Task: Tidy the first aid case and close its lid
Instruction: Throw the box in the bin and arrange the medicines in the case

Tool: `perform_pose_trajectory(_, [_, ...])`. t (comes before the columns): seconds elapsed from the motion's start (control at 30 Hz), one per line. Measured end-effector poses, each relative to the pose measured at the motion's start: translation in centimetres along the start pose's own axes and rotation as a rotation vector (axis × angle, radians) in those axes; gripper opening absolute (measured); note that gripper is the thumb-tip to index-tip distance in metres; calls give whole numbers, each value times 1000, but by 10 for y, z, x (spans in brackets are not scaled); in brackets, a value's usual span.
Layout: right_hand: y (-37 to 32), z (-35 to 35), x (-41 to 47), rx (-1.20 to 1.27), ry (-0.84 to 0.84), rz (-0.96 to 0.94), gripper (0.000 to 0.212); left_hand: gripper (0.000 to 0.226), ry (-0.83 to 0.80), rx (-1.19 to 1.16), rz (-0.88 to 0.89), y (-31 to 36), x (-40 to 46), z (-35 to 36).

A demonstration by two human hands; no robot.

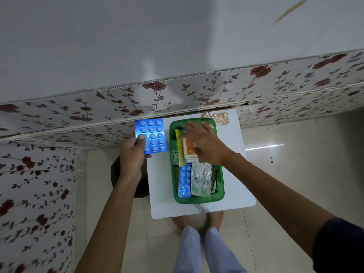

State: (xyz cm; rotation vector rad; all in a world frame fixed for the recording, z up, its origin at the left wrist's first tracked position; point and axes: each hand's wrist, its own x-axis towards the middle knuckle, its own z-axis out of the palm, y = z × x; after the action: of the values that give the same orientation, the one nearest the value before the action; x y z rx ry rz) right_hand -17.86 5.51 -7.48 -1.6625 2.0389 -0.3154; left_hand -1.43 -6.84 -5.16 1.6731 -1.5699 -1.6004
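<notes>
A green plastic case [220, 186] stands open on a small white table [161, 194]. In its near half lie a narrow blue blister strip [184, 180] and a silver foil strip [201, 179]. Its far half holds a yellow sachet [179, 146] and an orange-and-white pack [189, 150]. My right hand [204, 143] is spread flat over the far half, fingers apart, resting on the packs. My left hand [132, 152] holds a large blue blister pack [151, 134] up in the air, left of the case. I see no lid.
A gold-coloured blister pack [216, 118] lies on the table's far right corner, behind the case. A flowered wall panel [78, 113] runs just behind the table and down the left side. A dark round object [116, 174] sits on the tiled floor to the table's left. My legs [204, 251] stand at the near edge.
</notes>
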Motion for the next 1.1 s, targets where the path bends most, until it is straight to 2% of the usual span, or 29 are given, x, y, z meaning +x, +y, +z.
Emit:
perform_pose_trajectory(0.07, [-2,6,-14,122,277,162,48,21,-69,-5,-15,-1,-24,6])
perform_pose_trajectory(0.1, [-4,8,-20,165,358,259,45,23,-106,43,-11,-4,-35,10])
perform_pose_trajectory(0.23, [-7,11,-36,332,469,472,41,11,-236,346,50,-22,-69,35])
perform_pose_trajectory(0.3, [-4,6,-42,332,510,496,39,17,-285,602,112,-25,-80,43])
perform_pose_trajectory(0.4, [-3,5,-53,266,467,495,38,29,-295,847,253,-19,-89,45])
perform_pose_trajectory(0.53, [-10,9,-56,200,285,508,43,34,-170,782,398,-5,-79,44])
perform_pose_trajectory(0.63, [-20,17,-47,155,273,448,50,37,-157,796,460,-1,-57,46])
perform_pose_trajectory(0.73, [-21,25,-42,112,293,436,55,43,-190,874,511,2,-41,53])
perform_pose_trajectory(0.87, [-20,35,-46,61,242,394,40,52,-291,972,634,-1,-40,70])
perform_pose_trajectory(1.0, [-23,38,-42,-38,244,392,49,57,-371,1071,674,-11,-43,85])
perform_pose_trajectory(1.1, [-20,21,-38,-6,244,360,37,61,-347,1083,692,-14,-39,86])
